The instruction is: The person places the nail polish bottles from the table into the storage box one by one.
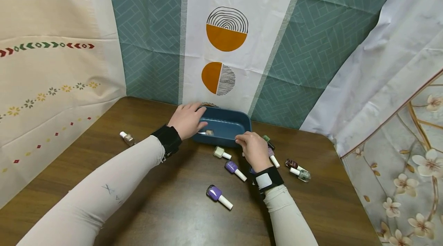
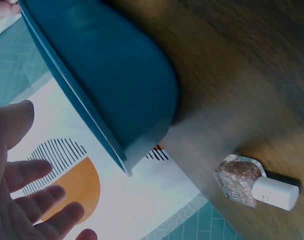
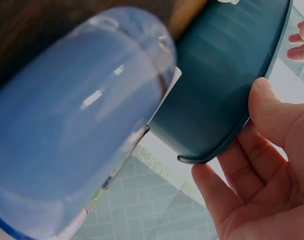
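Head view shows the blue bin (image 1: 226,127) between both hands (image 1: 187,121) (image 1: 256,150).

Soft glare whitens the near tabletop (image 1: 180,219).

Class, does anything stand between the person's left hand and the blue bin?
Nothing visible does. Only open space shows between the left hand and the bin in the left wrist view; the glittery bottle lies on the table, clear of that gap.
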The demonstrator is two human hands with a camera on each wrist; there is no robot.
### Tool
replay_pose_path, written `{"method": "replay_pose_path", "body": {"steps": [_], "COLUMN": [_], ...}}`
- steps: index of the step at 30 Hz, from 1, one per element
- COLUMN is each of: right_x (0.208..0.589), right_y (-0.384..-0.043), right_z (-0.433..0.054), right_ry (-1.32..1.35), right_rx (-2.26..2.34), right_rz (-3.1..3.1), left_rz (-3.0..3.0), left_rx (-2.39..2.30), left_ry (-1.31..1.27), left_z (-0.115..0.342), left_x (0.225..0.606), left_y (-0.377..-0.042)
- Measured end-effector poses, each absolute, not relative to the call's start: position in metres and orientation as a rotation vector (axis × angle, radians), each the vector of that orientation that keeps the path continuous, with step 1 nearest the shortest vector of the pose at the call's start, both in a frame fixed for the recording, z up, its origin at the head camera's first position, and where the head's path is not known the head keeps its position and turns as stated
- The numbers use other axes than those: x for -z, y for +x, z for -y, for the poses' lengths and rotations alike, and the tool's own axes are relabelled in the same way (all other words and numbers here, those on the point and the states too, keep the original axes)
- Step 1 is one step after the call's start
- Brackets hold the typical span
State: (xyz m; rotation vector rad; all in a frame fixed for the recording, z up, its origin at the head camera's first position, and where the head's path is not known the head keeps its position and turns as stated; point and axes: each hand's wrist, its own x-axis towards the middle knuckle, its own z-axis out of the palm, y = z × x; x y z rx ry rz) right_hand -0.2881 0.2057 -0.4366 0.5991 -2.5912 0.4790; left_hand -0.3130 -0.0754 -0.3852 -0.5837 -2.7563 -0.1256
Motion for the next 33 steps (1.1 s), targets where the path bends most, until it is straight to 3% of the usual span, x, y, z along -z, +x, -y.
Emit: {"method": "replay_pose_path", "body": {"steps": [15,33], "right_x": [0.437,0.439], "right_y": [-0.289,-0.29], "right_z": [-0.208,-0.207], "right_ry": [0.584,0.595], "right_rx": [-0.477,-0.453], "right_rz": [2.58,2.568], "left_rz": [2.624,2.698], "left_rx": [0.193,0.206], "left_ry": [-0.661,-0.516], "left_z": [0.104,0.146], "left_x": [0.394,0.411], "left_y": [-0.3,-0.279]}}
